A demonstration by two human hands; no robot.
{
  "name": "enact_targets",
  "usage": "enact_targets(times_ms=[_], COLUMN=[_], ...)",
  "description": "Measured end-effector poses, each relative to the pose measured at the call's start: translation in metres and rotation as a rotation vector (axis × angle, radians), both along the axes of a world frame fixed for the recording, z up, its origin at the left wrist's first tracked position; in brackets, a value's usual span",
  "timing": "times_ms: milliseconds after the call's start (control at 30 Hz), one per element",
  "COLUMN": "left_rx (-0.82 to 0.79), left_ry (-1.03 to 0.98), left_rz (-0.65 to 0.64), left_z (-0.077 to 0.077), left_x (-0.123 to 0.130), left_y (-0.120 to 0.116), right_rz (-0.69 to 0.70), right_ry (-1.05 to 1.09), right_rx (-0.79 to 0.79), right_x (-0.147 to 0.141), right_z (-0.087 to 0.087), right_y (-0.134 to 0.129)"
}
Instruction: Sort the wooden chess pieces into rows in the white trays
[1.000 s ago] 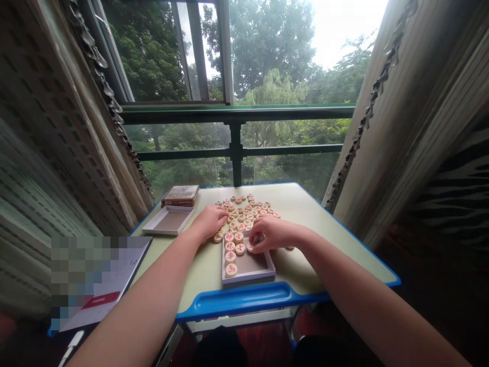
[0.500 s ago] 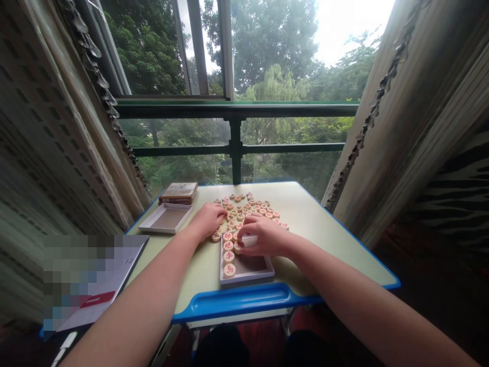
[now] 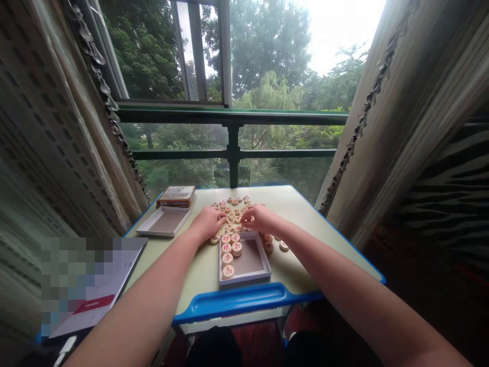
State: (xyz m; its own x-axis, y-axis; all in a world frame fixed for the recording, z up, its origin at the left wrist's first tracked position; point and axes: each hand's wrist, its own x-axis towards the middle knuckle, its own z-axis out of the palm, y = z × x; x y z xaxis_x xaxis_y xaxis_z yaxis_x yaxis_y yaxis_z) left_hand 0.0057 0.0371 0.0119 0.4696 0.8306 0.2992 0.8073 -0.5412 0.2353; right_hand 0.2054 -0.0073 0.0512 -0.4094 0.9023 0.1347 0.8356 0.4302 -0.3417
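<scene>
A shallow white box (image 3: 244,279) lies near the table's front edge. Along its left side stand red-marked xiangqi pieces (image 3: 227,271), with a stacked pair (image 3: 237,248) beside them. Beyond the box, several loose round wooden xiangqi pieces (image 3: 230,220) are spread about. My left hand (image 3: 207,223) rests at the left edge of this spread, fingers loosely bent and fingertips against pieces. Over its right part reaches my right hand (image 3: 263,219), thumb and fingers apart, holding nothing that I can see. My right hand and wrist hide some pieces.
An open box lid or tray (image 3: 166,221) lies at the back left, before a brown box (image 3: 176,195). A booklet (image 3: 114,275) covers the left table edge. A blue pencil groove (image 3: 239,298) runs along the front. Curtains hang on both sides.
My right hand has left the white box and moved forward to the loose pieces, uncovering the stacked pair. My left hand has stayed nearly in place. The view has tilted slightly.
</scene>
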Motion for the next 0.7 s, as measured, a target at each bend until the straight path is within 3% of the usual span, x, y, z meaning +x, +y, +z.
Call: enact_targets(times_ms=[200,500,700], left_rx=[-0.013,0.010,0.027], left_ry=[-0.015,-0.038,-0.055], left_rz=[-0.034,0.005,0.046], left_z=[0.001,0.000,-0.001], left_x=[0.000,0.002,0.001], left_y=[0.002,0.004,0.005], right_rz=[0.024,0.002,-0.015], right_ry=[-0.262,-0.216,-0.254], right_rx=[-0.161,-0.290,-0.244], right_x=[-0.021,-0.015,-0.020], right_z=[0.015,0.019,0.016], right_y=[0.024,0.018,0.024])
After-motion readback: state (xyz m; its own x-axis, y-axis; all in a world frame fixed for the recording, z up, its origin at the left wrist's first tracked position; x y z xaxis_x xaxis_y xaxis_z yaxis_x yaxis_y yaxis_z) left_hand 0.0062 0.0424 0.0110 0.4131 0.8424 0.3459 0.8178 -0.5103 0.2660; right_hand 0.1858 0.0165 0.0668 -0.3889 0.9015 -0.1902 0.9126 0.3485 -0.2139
